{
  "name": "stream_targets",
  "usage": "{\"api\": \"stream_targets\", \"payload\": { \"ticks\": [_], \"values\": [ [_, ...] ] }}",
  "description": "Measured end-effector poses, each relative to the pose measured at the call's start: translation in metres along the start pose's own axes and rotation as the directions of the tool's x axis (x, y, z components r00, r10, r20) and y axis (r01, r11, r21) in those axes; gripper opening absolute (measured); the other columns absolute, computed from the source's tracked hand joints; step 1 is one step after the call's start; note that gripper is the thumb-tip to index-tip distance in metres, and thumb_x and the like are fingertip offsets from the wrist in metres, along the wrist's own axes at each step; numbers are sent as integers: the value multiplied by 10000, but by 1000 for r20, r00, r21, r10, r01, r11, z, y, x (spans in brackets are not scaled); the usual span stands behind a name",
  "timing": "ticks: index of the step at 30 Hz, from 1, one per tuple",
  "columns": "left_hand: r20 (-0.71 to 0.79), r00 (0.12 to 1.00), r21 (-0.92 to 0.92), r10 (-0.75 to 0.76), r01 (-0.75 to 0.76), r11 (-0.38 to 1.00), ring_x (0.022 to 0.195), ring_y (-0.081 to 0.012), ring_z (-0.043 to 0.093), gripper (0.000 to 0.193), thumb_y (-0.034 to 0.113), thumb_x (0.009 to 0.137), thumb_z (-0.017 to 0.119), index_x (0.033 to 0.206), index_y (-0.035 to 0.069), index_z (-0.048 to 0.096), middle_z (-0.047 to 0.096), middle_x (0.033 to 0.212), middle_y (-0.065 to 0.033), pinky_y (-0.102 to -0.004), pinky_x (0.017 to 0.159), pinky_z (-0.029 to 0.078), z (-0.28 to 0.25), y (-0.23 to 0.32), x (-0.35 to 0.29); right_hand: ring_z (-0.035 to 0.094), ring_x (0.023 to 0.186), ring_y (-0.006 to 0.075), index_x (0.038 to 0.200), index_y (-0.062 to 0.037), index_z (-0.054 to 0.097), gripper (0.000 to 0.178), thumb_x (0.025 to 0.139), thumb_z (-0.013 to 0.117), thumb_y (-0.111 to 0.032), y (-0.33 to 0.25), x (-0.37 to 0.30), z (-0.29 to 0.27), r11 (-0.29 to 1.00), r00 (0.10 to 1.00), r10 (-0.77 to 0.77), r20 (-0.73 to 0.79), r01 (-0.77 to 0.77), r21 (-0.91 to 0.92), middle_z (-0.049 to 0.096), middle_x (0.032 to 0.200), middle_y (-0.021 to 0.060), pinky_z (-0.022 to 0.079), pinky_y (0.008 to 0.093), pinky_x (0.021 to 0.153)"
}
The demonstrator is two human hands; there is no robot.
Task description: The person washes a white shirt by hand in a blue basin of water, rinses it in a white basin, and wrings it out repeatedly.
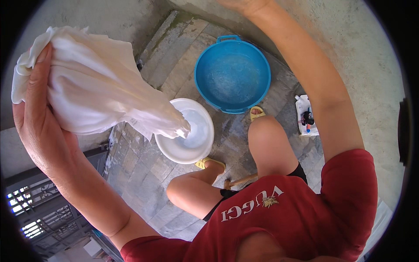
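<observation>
My left hand (38, 102) is raised at the left, fingers and thumb closed on the upper edge of a white cloth (96, 83). The cloth looks wet and thin, and it spreads wide at my hand and narrows to a bunched tip. That tip overlaps the white basin (174, 157), which has whitish water in it; whether it touches the water I cannot tell. My right arm reaches up at the right, and only the base of my right hand (244, 4) shows at the top edge. Its fingers are out of the picture.
A large blue basin (264, 74) of water stands beyond the white one. At the right lies a white pouch (307, 115) against the concrete wall (371, 74). Yellow slippers (258, 114) are on my feet on grey tiles. A metal gate (43, 205) stands lower left.
</observation>
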State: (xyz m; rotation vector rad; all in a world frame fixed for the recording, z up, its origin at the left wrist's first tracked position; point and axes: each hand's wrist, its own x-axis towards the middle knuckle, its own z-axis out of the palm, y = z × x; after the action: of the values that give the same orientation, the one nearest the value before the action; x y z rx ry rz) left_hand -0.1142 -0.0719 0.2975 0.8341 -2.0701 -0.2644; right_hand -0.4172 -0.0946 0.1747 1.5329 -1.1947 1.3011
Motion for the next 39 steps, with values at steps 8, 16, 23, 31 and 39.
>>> {"api": "stream_targets", "payload": {
  "ticks": [8,16,23,31,39],
  "values": [
    [70,953,-628,-295,272,729,946,-189,618,260,102,888,568,1102,-42,605,635,1030,-128,-286,815,507,156,-53,5,498,1189,262,1263,-55,461,417,851,528,-75,31,-317,22,89,92,326,941,-994,66,511,1293,142,414,367,964],
    [526,550,455,-649,463,761,1227,-338,456,642,170,856,599,1413,89,288,463,1293,-255,-377,988,387,338,-265,-220,429,1233,324,1308,-81,428,502,821,546,-116,30,-452,61,562,-54,575,816,-699,-442,426,1367,148,378,390,1010],
    [536,378,11,-755,891,454,1113,-300,518,514,207,882,574,1330,27,396,510,1235,-222,-367,923,427,419,-261,-294,435,1222,313,1344,-100,379,740,718,705,-323,-4,-544,119,699,-17,443,896,-620,-357,450,1322,167,370,368,1002],
    [608,66,-33,-791,998,58,1068,-195,495,494,269,880,575,1312,95,409,519,1202,-116,-345,865,415,436,-275,-348,591,1038,301,1156,-125,555,445,785,620,-364,40,-556,123,418,-364,696,618,-495,-762,613,1117,144,485,412,826],
    [640,-378,-347,-670,635,-690,1230,-310,424,664,548,896,457,1399,139,317,466,1305,-130,-395,1018,334,490,-283,-314,558,962,359,1089,-95,526,352,742,588,-95,-56,-473,94,456,28,524,851,-853,-253,555,1023,156,468,441,775]
  ]
}}
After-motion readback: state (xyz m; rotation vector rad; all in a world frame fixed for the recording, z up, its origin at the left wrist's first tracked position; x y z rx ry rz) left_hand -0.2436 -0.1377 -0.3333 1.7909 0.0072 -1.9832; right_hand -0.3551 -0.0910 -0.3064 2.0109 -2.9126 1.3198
